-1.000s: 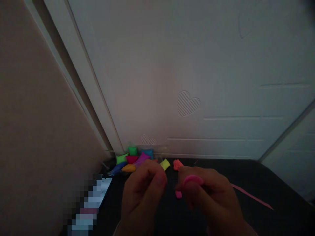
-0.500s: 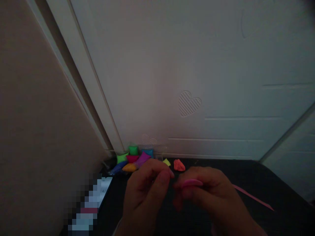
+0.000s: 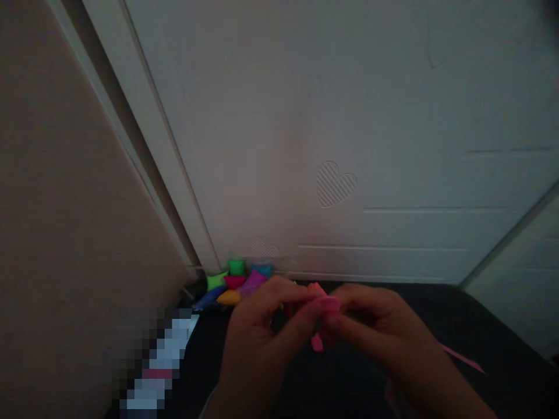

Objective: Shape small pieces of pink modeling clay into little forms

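Both hands meet mid-frame, shaping stage by the look of it: left hand (image 3: 262, 331) and right hand (image 3: 384, 337) pinch a small pink clay piece (image 3: 325, 304) between narrow fingertips. Pink bit (image 3: 317, 343) sits at 6 o'clock of it. Colour packets (image 3: 236, 282) at 10 o'clock. Next calls for gentle, even pressing.

Soft pink clay on a matt black top

The pink clay piece (image 3: 326, 304) between my fingertips looks soft, matt and doughy. The little coloured packets (image 3: 238, 283) look like shiny plastic film. My table (image 3: 458, 314) is dull black, possibly cloth. The wall panel (image 3: 349, 145) behind is smooth, pale, with embossed ribbed hearts.
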`<action>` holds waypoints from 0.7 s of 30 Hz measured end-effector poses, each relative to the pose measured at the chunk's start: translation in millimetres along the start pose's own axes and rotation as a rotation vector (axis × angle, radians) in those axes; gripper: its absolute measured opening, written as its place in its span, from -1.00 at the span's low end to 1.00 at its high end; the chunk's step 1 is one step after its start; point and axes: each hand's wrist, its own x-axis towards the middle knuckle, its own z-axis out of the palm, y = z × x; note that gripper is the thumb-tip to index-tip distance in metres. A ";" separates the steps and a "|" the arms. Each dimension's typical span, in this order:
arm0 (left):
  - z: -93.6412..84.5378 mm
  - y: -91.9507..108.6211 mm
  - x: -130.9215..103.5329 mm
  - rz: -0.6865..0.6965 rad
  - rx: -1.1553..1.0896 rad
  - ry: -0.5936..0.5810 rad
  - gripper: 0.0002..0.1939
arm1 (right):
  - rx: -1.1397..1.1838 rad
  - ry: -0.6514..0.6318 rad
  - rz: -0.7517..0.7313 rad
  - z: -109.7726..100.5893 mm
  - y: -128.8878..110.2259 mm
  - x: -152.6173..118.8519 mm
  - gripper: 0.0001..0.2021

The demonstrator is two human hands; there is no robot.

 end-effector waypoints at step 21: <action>9.7 -2.4 -12.3 -0.108 0.104 -0.163 -0.64 | -0.092 0.313 -0.241 23.1 12.4 -3.6 -0.69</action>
